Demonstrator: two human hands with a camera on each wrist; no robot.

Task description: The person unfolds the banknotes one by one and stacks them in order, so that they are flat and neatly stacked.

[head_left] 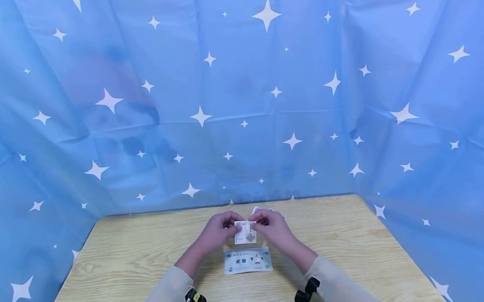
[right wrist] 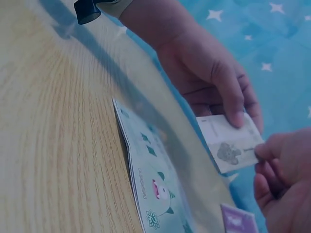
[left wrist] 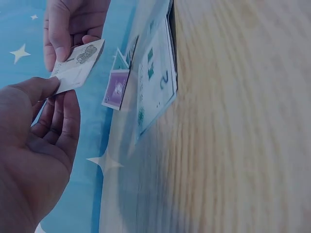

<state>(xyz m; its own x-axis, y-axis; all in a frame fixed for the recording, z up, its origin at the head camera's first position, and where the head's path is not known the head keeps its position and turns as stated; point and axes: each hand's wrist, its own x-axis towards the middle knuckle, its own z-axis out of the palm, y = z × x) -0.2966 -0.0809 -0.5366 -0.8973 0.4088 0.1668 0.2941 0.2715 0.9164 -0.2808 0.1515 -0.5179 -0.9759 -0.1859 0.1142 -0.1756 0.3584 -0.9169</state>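
A small cream paper note (head_left: 246, 236) with a grey-brown printed figure is held up over the table between both hands. The left hand (head_left: 217, 229) pinches its left edge, thumb on the printed face. On the opposite edge, the thumb and fingers of the right hand (head_left: 274, 226) pinch it too. In the right wrist view the note (right wrist: 228, 145) looks nearly square. Nearer the body lies a larger green play banknote (head_left: 248, 264), printed with a 2 and a cartoon face; layered edges (right wrist: 125, 141) show along its side.
Behind the right hand, more paper pieces (head_left: 256, 210) lie toward the table's back edge, partly hidden; one is purple (left wrist: 116, 90). The wooden table (head_left: 147, 253) ends at a blue star-printed curtain (head_left: 241, 146) at the back and sides.
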